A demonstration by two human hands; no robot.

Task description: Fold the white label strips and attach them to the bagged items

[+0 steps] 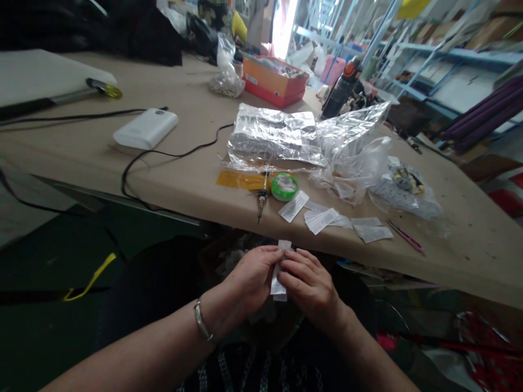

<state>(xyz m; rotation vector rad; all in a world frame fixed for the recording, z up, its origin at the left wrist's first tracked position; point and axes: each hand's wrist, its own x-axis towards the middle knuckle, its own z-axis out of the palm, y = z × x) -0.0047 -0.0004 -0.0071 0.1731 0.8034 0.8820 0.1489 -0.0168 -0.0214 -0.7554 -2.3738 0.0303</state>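
White strip [278,284], held w/ L hand [252,279], R hand [312,281]

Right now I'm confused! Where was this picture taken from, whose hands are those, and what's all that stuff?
There's no robot here, just a person using two bare hands. A camera worn on that person's head looks forward and down at them. The left fingers and right fingers hold a thin pale strip, just off the table's near edge. On the brown table are a white box-shaped thing, shiny silver wrapping, a round green container and pinkish tweezers.
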